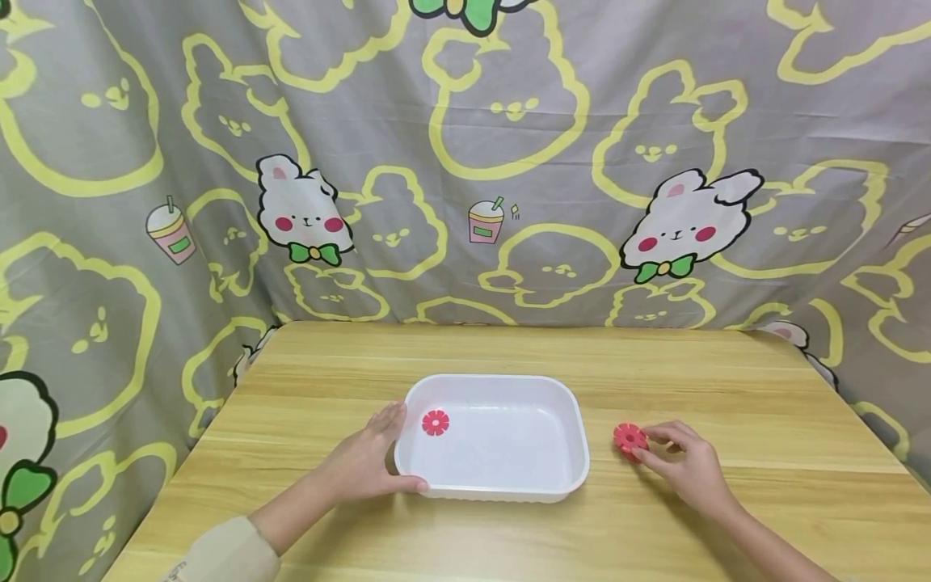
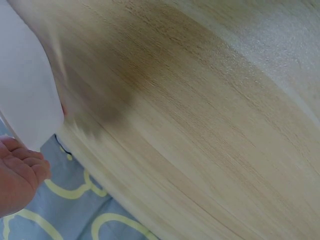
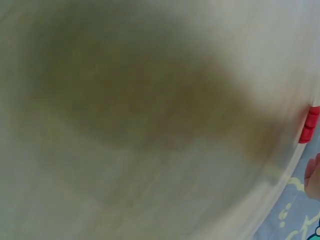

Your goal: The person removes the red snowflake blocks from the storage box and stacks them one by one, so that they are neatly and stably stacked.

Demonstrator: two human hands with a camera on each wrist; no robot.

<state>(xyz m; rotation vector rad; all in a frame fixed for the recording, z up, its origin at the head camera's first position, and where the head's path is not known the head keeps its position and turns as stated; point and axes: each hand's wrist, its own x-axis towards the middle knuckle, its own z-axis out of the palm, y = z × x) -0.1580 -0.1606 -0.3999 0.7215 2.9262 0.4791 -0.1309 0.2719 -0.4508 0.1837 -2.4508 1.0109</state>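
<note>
A white plastic tray point(image 1: 502, 491) sits on the wooden table, and a red notched plastic disc point(image 1: 436, 423) lies flat inside near its left end. My left hand point(image 1: 371, 461) holds the tray's left end, fingers along the side and thumb at the front rim. The left wrist view shows the curled fingers of that hand point(image 2: 22, 170) at the tray's wall point(image 2: 27, 80). To the right of the tray, my right hand point(image 1: 687, 469) pinches another red notched disc point(image 1: 627, 437) between thumb and fingers. Its notched edge point(image 3: 309, 125) shows at the right wrist view's border.
The light wooden table point(image 1: 349, 356) reaches back to a grey curtain point(image 1: 451, 267) with yellow outlines and cartoon bunnies. The curtain also hangs down along both sides of the table.
</note>
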